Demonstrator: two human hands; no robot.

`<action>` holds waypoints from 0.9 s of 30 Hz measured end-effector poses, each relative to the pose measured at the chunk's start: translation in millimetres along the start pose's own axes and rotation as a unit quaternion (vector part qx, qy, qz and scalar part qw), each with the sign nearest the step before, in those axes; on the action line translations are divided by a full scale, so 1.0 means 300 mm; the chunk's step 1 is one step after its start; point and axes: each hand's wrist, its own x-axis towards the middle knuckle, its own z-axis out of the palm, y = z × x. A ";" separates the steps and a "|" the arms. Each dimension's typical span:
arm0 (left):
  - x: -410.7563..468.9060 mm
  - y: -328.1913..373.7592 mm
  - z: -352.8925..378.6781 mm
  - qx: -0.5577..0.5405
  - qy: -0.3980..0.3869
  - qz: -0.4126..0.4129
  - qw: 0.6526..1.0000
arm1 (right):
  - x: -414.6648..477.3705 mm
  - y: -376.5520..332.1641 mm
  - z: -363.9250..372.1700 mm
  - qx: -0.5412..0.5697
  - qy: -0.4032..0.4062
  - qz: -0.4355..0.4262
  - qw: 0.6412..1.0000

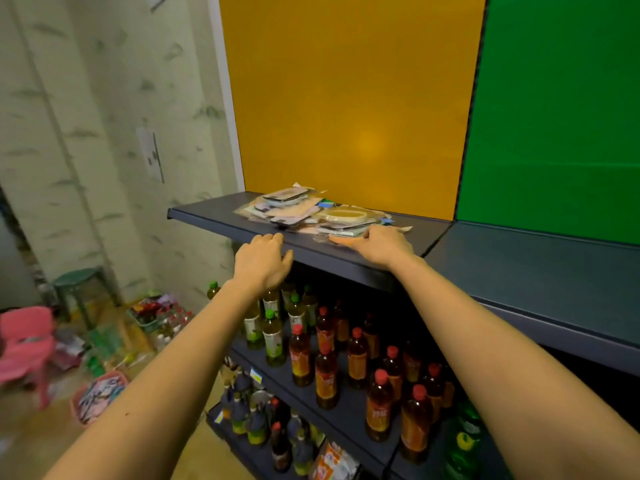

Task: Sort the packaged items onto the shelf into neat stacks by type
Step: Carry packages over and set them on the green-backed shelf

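Note:
A loose pile of flat packaged items point(311, 211) lies on the dark top shelf point(207, 216) in front of the yellow back panel. One clear packet holds a round yellowish ring point(344, 214). My right hand point(384, 245) rests at the pile's front right corner, fingers curled around an orange-edged packet point(341, 240) at the shelf's front. My left hand point(265, 259) hovers at the shelf's front edge left of the pile, fingers loosely bent, holding nothing.
The shelf continues to the right point(536, 265) before a green panel. Lower shelves carry brown-liquid bottles with red caps point(379, 403) and green-capped bottles point(272, 337). On the floor at left are a pink chair point(24, 344), a green stool point(78, 282) and baskets of goods point(98, 396).

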 end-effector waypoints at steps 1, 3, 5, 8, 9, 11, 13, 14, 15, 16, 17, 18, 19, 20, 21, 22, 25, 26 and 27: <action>0.023 -0.029 0.008 -0.002 -0.002 0.001 1.000 | 0.026 -0.020 0.007 -0.007 0.002 0.008 1.000; 0.074 -0.080 0.030 -0.007 -0.002 0.005 1.000 | 0.083 -0.052 0.011 -0.021 0.012 0.022 0.999; 0.132 -0.127 0.059 -0.015 0.001 0.009 1.000 | 0.142 -0.075 0.014 -0.019 0.023 0.045 0.999; 0.227 -0.182 0.102 -0.021 0.010 0.018 1.000 | 0.246 -0.093 0.033 -0.002 0.031 0.092 0.995; 0.264 -0.196 0.114 -0.024 0.014 0.021 0.999 | 0.285 -0.095 0.041 0.003 0.034 0.108 0.994; 0.347 -0.221 0.141 -0.042 0.029 0.024 0.998 | 0.363 -0.101 0.056 0.005 0.035 0.140 0.990; 0.442 -0.245 0.170 -0.068 0.047 0.022 0.996 | 0.439 -0.107 0.073 -0.012 0.021 0.166 0.986; 0.493 -0.256 0.184 -0.083 0.053 0.018 0.995 | 0.479 -0.111 0.081 -0.026 0.014 0.176 0.984; 0.546 -0.267 0.196 -0.094 0.058 0.018 0.994 | 0.516 -0.118 0.088 -0.040 0.006 0.186 0.982; 0.596 -0.276 0.206 -0.096 0.063 0.021 0.993 | 0.554 -0.125 0.091 -0.049 -0.003 0.195 0.980; 0.643 -0.284 0.216 -0.092 0.066 0.025 0.993 | 0.592 -0.128 0.093 -0.053 -0.015 0.202 0.978; 0.684 -0.290 0.222 -0.088 0.070 0.025 0.993 | 0.624 -0.132 0.094 -0.052 -0.028 0.208 0.976; 0.722 -0.297 0.229 -0.089 0.079 0.023 0.993 | 0.654 -0.133 0.100 -0.049 -0.039 0.213 0.975; 0.757 -0.304 0.234 -0.096 0.092 0.020 0.991 | 0.688 -0.125 0.109 -0.052 -0.044 0.215 0.974; 0.789 -0.311 0.238 -0.102 0.103 0.016 0.989 | 0.722 -0.114 0.117 -0.062 -0.042 0.219 0.973; 0.818 -0.320 0.240 -0.104 0.110 0.011 0.988 | 0.747 -0.109 0.121 -0.071 -0.038 0.221 0.972; 0.903 -0.364 0.260 -0.109 0.123 0.002 0.986 | 0.790 -0.109 0.117 -0.039 -0.063 0.232 0.970; 0.932 -0.378 0.266 -0.117 0.122 -0.003 0.986 | 0.801 -0.111 0.105 -0.015 -0.077 0.237 0.968; 0.962 -0.392 0.274 -0.120 0.115 -0.010 0.986 | 0.818 -0.101 0.093 0.017 -0.082 0.245 0.966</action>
